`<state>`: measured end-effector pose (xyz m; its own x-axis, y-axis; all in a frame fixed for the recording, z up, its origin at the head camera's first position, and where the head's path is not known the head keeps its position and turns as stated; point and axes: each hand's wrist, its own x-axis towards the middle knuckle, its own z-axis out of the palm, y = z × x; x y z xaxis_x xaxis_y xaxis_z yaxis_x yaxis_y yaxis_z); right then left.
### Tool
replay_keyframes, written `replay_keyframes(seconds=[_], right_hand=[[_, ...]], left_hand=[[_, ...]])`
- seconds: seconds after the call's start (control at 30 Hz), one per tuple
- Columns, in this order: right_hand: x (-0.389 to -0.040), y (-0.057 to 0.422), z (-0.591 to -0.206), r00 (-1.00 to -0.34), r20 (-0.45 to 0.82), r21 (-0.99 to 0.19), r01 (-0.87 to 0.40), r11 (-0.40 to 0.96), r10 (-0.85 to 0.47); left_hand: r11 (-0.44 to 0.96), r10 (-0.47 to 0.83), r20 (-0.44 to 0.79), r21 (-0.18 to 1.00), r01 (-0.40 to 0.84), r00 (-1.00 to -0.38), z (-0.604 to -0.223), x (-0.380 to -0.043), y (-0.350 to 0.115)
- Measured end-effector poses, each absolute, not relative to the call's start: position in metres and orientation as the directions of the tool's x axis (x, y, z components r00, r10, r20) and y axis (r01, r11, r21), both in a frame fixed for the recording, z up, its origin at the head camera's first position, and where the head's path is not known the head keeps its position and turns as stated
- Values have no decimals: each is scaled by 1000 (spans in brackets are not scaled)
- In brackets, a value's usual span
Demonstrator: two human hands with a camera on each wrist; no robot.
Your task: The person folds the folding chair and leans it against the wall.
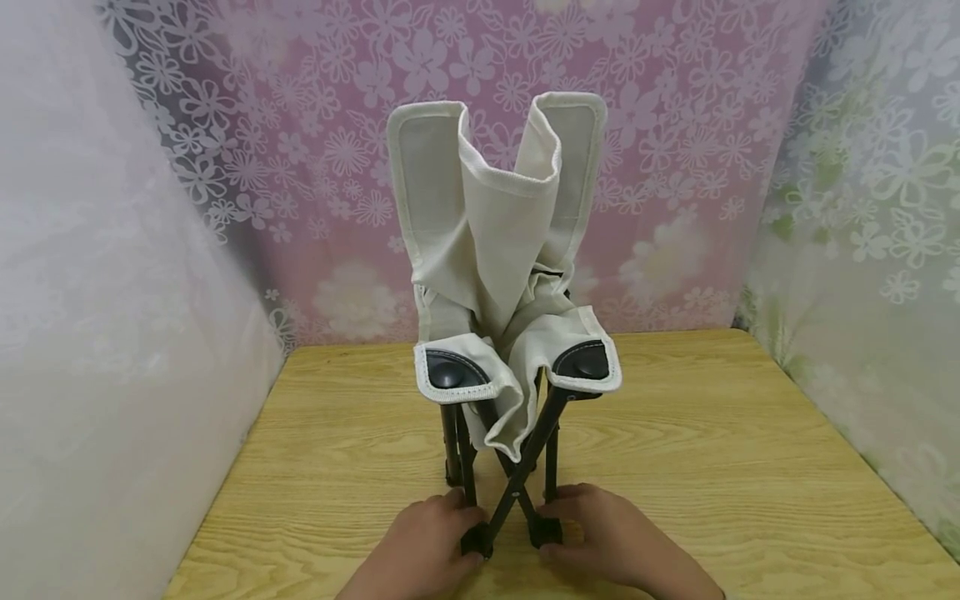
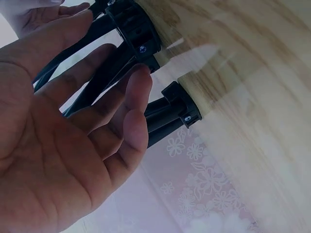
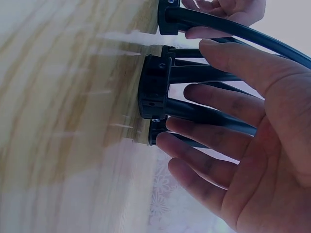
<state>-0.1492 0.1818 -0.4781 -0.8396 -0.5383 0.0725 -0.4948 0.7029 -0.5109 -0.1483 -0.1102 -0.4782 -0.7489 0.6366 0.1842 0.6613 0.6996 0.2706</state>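
Note:
A small folding chair (image 1: 510,217) with cream fabric and black tube legs stands upright on the table, partly folded. Its fabric back sags inward between two side panels, and the seat cloth is creased. Beside the front left foot (image 1: 477,540) is my left hand (image 1: 423,546), thumb and loosely bent fingers on either side of the leg. My right hand (image 1: 600,533) is at the front right foot (image 1: 545,531), its thumb and extended fingers around that leg. In the wrist views, both the left palm (image 2: 53,160) and the right palm (image 3: 262,165) face the legs without closing round them.
The wooden table (image 1: 322,450) lies beneath the chair. A pink floral curtain (image 1: 315,167) hangs behind it, with a whitish sheet (image 1: 127,292) on the left and a pale floral sheet (image 1: 877,250) on the right.

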Motion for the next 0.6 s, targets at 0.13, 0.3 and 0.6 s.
replay_keyframes(seconds=[0.13,0.3,0.6], right_hand=[[-150,181,-478,-838,39,-533,-478,699,-544],[-150,180,-480,-840,9,-549,-457,699,-543],[-154,178,-484,-818,29,-562,-489,667,-575]], left_hand=[[701,652,143,260,664,-745,-479,-148,-110],[707,655,138,236,667,-743,-479,-147,-109],[725,651,159,163,670,-743,-479,-144,-107]])
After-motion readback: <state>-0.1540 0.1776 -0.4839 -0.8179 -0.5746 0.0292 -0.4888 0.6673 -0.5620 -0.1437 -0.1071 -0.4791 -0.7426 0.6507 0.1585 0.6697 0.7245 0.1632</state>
